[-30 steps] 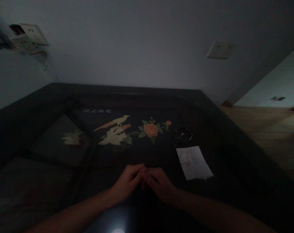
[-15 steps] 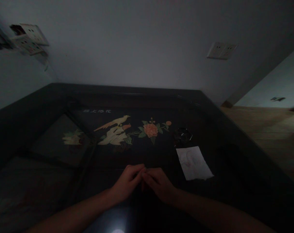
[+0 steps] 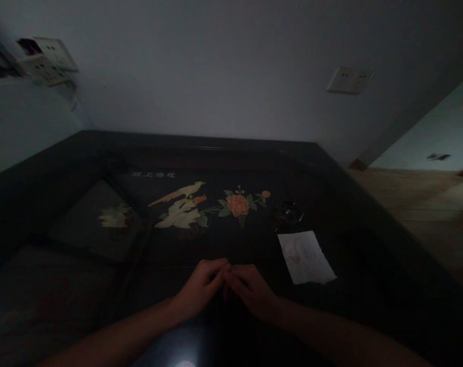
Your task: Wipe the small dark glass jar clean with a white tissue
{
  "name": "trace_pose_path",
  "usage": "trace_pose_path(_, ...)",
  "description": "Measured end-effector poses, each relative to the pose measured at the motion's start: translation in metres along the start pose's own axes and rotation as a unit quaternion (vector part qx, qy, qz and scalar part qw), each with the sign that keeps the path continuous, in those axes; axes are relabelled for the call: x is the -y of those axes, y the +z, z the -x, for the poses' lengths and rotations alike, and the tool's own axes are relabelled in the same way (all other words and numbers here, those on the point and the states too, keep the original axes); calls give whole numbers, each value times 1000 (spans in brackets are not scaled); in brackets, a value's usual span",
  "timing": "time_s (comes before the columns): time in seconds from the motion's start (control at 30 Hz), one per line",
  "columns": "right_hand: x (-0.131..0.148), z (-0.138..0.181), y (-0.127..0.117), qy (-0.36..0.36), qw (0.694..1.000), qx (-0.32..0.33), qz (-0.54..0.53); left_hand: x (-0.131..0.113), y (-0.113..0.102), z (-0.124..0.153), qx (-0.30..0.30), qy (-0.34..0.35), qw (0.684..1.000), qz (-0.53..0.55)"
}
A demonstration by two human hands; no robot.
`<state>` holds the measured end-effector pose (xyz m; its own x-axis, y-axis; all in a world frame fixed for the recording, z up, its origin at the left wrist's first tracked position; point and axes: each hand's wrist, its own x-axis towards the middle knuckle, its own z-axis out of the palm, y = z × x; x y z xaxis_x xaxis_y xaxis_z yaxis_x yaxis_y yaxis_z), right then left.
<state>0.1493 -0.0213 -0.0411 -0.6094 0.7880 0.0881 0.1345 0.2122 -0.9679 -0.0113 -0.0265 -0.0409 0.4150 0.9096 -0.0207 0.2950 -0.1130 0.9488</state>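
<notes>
My left hand (image 3: 206, 280) and my right hand (image 3: 253, 289) meet at the fingertips over the near part of a dark, glossy tabletop (image 3: 246, 247). The fingers of both are curled and pressed together, thumbs towards each other. Anything held between them is hidden in the dim light. To the right of my right hand lies a white sheet of paper (image 3: 305, 257) with faint marks and a ragged lower edge. Just beyond the paper is a small, dark, shiny object (image 3: 288, 212), too dim to name.
The tabletop bears a coloured bird picture (image 3: 180, 213), an orange flower (image 3: 238, 205) and pale characters (image 3: 154, 175). A pale wall (image 3: 208, 76) rises behind it, with sockets at left (image 3: 50, 61) and right (image 3: 350, 80). Wooden floor (image 3: 418, 196) shows at right.
</notes>
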Motion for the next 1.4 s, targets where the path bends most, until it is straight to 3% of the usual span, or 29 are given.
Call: trace_pose_path(1.4, -1, 1, 2, 8, 1000, -11, 2, 0, 2, 0, -3, 3, 999, 32)
